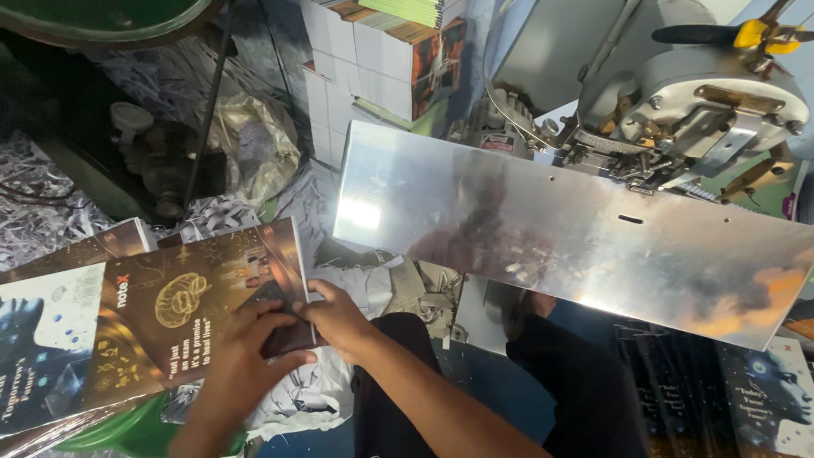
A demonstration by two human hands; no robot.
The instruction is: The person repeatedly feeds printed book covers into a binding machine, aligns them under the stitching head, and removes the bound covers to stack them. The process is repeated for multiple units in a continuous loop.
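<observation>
Left hand: the left hand (242, 356) is coming up from the bottom edge at about 7 o'clock, palm down, fingers curled and lying flat on the brown notebook cover (191, 309).
Right hand: the right hand (339, 318) is reaching in from 5 o'clock along a bare forearm, fingers pinching the near right corner of the cover, thumb just beside the left hand's fingertips.
Notebook: it is sitting at 8 o'clock in the view, on top of a stack of covers (51, 339), its long axis running from lower left to upper right, its far corner pointing toward 1 o'clock.
Around: a shiny metal plate (577, 229) is lying at 3 o'clock under a stitching machine (704, 102); shredded paper (42, 212) is piling at 10 o'clock; boxes (373, 59) are standing at 12.
</observation>
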